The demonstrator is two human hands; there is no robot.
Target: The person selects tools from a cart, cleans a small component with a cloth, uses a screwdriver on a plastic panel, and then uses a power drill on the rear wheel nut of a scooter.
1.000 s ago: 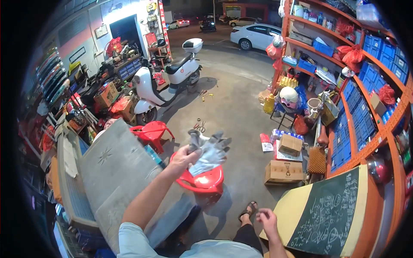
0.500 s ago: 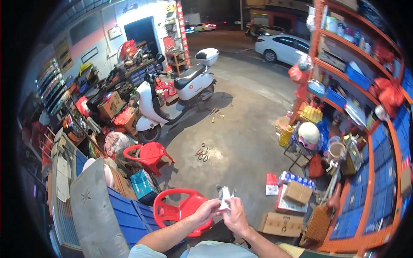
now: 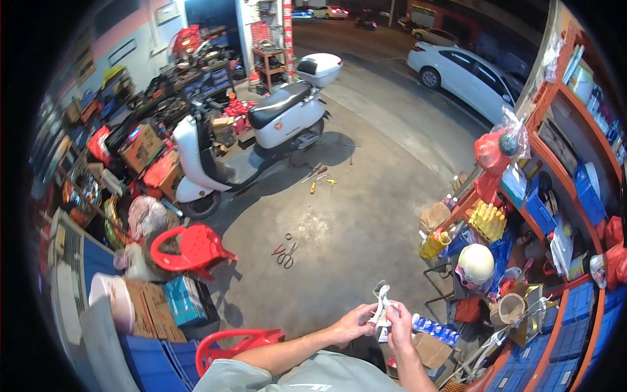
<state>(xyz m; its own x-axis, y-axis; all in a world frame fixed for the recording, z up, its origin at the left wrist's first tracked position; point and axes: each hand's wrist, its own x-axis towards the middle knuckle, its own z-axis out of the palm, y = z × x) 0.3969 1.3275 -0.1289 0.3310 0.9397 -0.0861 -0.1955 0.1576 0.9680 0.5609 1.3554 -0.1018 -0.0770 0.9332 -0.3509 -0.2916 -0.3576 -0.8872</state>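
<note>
Both my hands are raised in front of my body at the lower middle. Between them is a small white and grey part [image 3: 383,306], its kind not clear, with a grey tip sticking up past the fingers. The fingers of my left hand [image 3: 356,323] pinch its left side. My right hand [image 3: 400,328] grips it from the right, its fingers bent around the lower portion. My hands partly cover the part's lower end. Behind my right hand lie a blue-and-white pack [image 3: 436,329] and a cardboard box [image 3: 431,351].
A white scooter [image 3: 287,121] stands ahead to the left. On the floor lie black-handled scissors [image 3: 286,259] and a yellow-handled screwdriver [image 3: 313,188]. Red chairs [image 3: 196,247] stand left. Orange shelving [image 3: 545,140] and a cream helmet [image 3: 475,262] are at right.
The view has shifted; the hands and the white part now appear farther right, in front of the boxes. Both hands still hold the part, which is turned slightly.
</note>
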